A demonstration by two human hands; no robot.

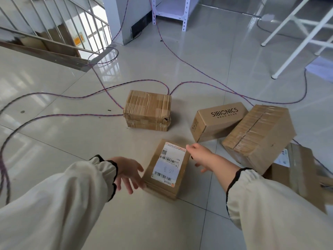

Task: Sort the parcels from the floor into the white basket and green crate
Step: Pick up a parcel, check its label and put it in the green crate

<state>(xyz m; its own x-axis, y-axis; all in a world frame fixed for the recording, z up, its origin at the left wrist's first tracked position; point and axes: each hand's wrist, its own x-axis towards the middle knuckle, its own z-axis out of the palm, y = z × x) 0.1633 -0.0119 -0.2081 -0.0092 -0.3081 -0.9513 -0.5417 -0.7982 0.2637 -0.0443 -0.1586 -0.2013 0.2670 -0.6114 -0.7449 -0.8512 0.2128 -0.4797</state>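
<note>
Left hand [128, 173], right hand [201, 156], fingers [126, 184] spread, flank barcode-labelled parcel [166, 170] near SIBIONICS box [216, 121].

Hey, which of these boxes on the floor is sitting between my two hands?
The small box with the white shipping label on top, left hand and right hand flanking it. The taped box and SIBIONICS box lie farther off.

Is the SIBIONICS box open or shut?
Shut. The SIBIONICS box lies on the floor with its top and end flap closed; no contents show.
</note>
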